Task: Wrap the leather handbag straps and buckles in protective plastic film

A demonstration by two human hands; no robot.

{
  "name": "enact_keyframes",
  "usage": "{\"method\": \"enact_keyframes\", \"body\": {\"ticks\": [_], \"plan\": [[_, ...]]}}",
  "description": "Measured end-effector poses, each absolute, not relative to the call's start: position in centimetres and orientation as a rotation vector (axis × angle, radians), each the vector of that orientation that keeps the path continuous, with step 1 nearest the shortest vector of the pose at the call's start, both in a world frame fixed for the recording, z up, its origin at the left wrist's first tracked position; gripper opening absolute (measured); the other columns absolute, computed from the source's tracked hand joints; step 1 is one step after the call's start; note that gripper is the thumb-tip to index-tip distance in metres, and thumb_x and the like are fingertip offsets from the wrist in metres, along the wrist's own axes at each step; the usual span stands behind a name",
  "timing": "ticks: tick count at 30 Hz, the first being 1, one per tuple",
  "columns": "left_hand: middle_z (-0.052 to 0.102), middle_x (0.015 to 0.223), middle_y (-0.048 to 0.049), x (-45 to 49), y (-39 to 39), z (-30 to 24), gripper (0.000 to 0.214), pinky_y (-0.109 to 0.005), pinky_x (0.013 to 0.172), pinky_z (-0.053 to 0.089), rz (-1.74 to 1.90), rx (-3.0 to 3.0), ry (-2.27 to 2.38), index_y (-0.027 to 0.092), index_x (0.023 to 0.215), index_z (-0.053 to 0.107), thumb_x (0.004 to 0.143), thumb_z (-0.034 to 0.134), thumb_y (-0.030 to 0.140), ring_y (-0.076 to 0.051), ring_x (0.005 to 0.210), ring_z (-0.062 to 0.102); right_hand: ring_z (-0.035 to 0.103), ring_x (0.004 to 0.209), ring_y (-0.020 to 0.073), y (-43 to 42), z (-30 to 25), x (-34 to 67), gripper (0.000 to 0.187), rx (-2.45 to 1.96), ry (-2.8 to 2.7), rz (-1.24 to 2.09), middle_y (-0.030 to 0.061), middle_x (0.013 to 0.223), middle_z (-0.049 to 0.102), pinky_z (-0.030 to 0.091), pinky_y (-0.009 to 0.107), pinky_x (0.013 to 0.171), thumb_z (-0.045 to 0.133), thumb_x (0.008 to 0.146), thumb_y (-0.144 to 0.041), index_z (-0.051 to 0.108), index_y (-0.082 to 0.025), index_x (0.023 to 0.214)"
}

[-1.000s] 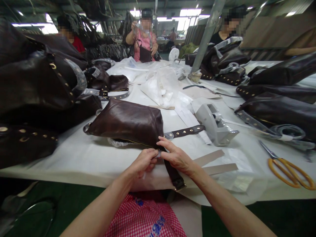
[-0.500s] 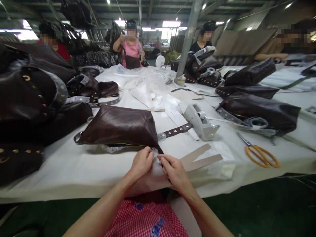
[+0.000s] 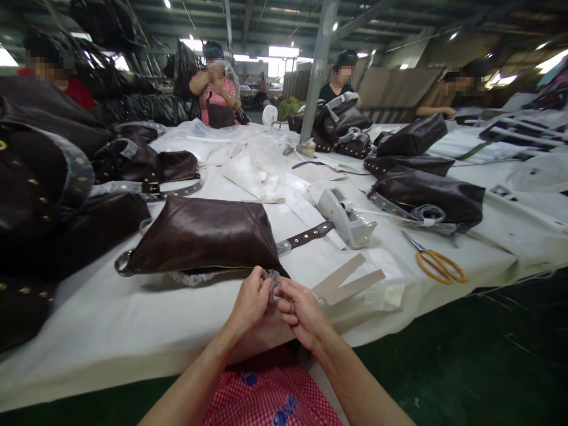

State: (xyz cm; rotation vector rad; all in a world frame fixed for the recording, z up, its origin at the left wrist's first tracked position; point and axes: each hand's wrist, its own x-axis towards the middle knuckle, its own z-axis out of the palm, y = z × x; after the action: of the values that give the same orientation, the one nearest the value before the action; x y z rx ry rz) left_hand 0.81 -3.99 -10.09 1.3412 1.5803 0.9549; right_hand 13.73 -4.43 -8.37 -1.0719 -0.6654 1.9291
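A dark brown leather bag (image 3: 208, 234) lies on its side in front of me, its zipper edge facing me. At the bag's near right corner, my left hand (image 3: 254, 300) is closed in a pinch on a small piece of clear plastic film (image 3: 273, 276) by the zipper's end. My right hand (image 3: 300, 309) meets it there, thumb and forefinger pinched on the same film, other fingers curled. Whatever the film covers is too small to make out. A studded strap (image 3: 310, 235) sticks out from the bag's right side.
A tape dispenser (image 3: 344, 219), grey-brown card strips (image 3: 350, 284) and orange-handled scissors (image 3: 437, 263) lie to the right. More brown bags are heaped at left (image 3: 39, 195) and right (image 3: 430, 195). A metal post (image 3: 317, 77) rises beyond the table. Several people work across from me.
My view has turned a little to the right. My right hand's fingers have come up closer to my left hand at the plastic film. The bag stays in place.
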Motion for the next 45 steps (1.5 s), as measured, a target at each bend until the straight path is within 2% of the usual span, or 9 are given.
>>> {"method": "enact_keyframes", "body": {"ticks": [3,7,12,18,24,27,31,35,45], "plan": [[0.053,0.048,0.0064,0.4,-3.9,-10.2,0.016,-0.021,0.042,0.035,0.922,1.125,1.42,0.022,0.076,0.044,0.086,0.048,0.034,-0.011,0.038,0.048,0.044,0.036,0.0042,-4.1,-9.3,13.8,0.039,-1.286,-0.98,1.738,-0.0022,0.068,0.06,0.022,0.014,0.029,0.066,0.071,-0.05,0.059,-0.016,0.088],[0.055,0.047,0.0056,0.1,-3.7,-9.9,0.02,-0.019,0.039,0.035,0.94,1.054,1.337,0.02,0.075,0.045,0.081,0.053,0.038,-0.01,0.035,0.048,0.041,0.033,0.0039,-3.2,-10.1,13.6,0.041,-1.401,-1.147,1.683,-0.0024,0.056,0.057,0.023,0.016,0.029,0.059,0.073,-0.056,0.054,-0.015,0.066],[0.053,0.045,0.0076,0.3,-3.7,-10.0,0.018,-0.017,0.036,0.032,0.97,1.065,1.34,0.021,0.076,0.044,0.079,0.052,0.037,-0.009,0.033,0.046,0.038,0.035,0.0052,-2.8,-11.0,12.7,0.029,-1.423,-0.971,1.602,-0.0076,0.046,0.047,0.019,0.017,0.033,0.064,0.068,-0.045,0.05,-0.019,0.065],[0.05,0.045,0.0088,0.6,-3.6,-10.7,0.018,-0.016,0.036,0.031,1.033,1.028,1.279,0.021,0.077,0.045,0.079,0.052,0.037,-0.008,0.034,0.043,0.05,0.043,0.0108,-2.9,-11.9,11.9,0.018,-1.461,-1.408,1.025,-0.0038,0.049,0.055,0.038,0.022,0.048,0.05,0.08,-0.033,0.052,-0.021,0.067],[0.051,0.046,0.0086,0.4,-3.5,-11.3,0.017,-0.017,0.035,0.031,1.034,1.05,1.262,0.022,0.074,0.042,0.078,0.05,0.037,-0.008,0.034,0.044,0.057,0.051,0.0137,-2.6,-11.8,11.4,0.014,-1.477,-1.471,0.962,-0.0028,0.054,0.058,0.041,0.024,0.055,0.05,0.08,-0.029,0.054,-0.021,0.068],[0.05,0.046,0.0086,0.1,-3.4,-11.4,0.016,-0.017,0.035,0.033,1.035,1.122,1.32,0.023,0.073,0.042,0.08,0.049,0.035,-0.009,0.034,0.046,0.054,0.049,0.0127,-2.5,-11.9,11.2,0.014,-1.453,-1.334,1.083,-0.0039,0.052,0.055,0.039,0.023,0.052,0.055,0.077,-0.03,0.054,-0.021,0.066],[0.051,0.047,0.0079,-0.2,-3.7,-11.3,0.017,-0.018,0.039,0.035,1.056,1.226,1.368,0.023,0.072,0.042,0.083,0.048,0.035,-0.01,0.036,0.049,0.043,0.042,0.007,-2.3,-11.7,11.1,0.018,-1.281,-0.933,1.589,-0.0066,0.05,0.047,0.025,0.018,0.039,0.067,0.07,-0.032,0.059,-0.016,0.07],[0.053,0.048,0.0069,0.0,-4.0,-11.1,0.025,-0.019,0.039,0.035,1.089,1.173,1.33,0.022,0.073,0.041,0.082,0.053,0.042,-0.01,0.036,0.05,0.044,0.039,0.0049,-1.8,-11.4,11.4,0.03,-1.034,-0.569,1.926,-0.0066,0.051,0.049,0.02,0.015,0.035,0.081,0.064,-0.031,0.059,-0.013,0.074],[0.048,0.043,0.0067,0.2,-4.0,-9.6,0.042,-0.016,0.036,0.028,1.08,0.799,1.264,0.017,0.066,0.053,0.058,0.071,0.054,-0.006,0.034,0.039,0.042,0.033,0.006,-2.0,-10.7,10.2,0.024,-1.015,-0.522,1.908,-0.0078,0.043,0.046,0.021,0.015,0.033,0.075,0.072,-0.031,0.056,-0.016,0.071]]}}
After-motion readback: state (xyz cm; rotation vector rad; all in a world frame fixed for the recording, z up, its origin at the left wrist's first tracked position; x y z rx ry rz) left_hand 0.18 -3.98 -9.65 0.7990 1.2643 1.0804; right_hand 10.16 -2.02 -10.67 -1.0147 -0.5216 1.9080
